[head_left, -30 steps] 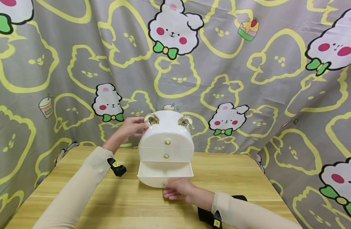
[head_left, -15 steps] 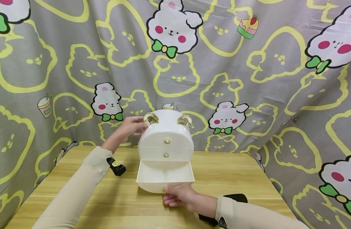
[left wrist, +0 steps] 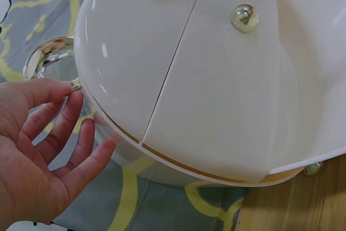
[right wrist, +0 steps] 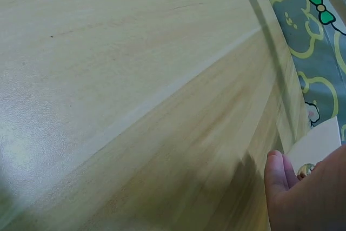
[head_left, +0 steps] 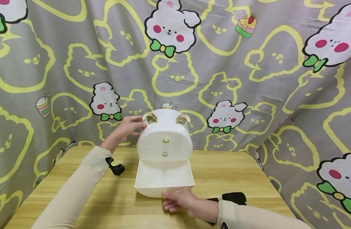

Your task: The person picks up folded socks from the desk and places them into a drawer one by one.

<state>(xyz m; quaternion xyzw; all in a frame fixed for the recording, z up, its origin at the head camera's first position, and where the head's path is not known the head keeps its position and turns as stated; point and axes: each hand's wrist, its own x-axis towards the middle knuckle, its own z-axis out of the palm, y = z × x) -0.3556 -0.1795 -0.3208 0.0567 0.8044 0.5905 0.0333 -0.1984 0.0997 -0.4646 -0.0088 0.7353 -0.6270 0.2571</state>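
A white rounded drawer box with two gold ears and gold knobs stands on the table; its two upper drawers are closed. The bottom drawer is pulled out toward me, and no contents show in it. My left hand holds the box at its left gold ear, thumb and forefinger at the ear's base, other fingers spread loosely. My right hand pinches the bottom drawer's front at its gold knob. The fingers partly hide that knob in the right wrist view.
The wooden table extends around the box. Behind and beside it hangs a grey curtain with cartoon rabbits. Black straps with cameras sit on both wrists, the left wrist camera close above the tabletop.
My right hand has moved toward me with the bottom drawer, which is now pulled farther out and shows more of its inside. The left hand has stayed at the gold ear.
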